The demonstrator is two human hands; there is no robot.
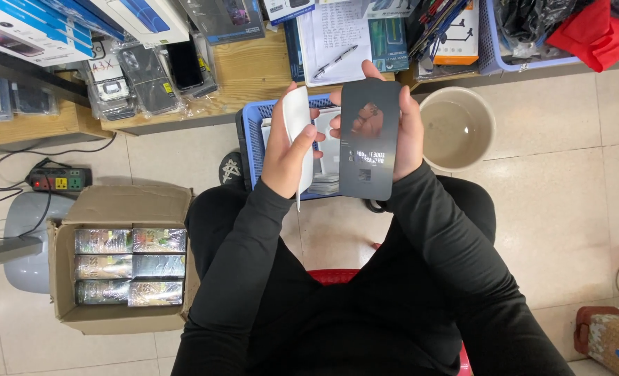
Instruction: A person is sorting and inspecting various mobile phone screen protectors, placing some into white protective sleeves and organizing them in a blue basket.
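Cardboard box (118,268), on the floor by the seated person's left knee: flaps open, shiny wrapped packs in tight rows, within easy reach.
Blue basket (251,143), on the floor ahead of the knees: stacked flat packs inside, directly under both hands.
Beige bucket (457,129), right of the basket, apparently empty.
Dark glossy sheet (369,139): upright in the right hand (408,136), fingers gripping its far edge, face turned to the eyes, likely for inspection.
White curved sheet (297,136): pinched edge-on in the left hand (286,154), thumb across it, held aside.
Both forearms raised, elbows bent, hands nearly touching.
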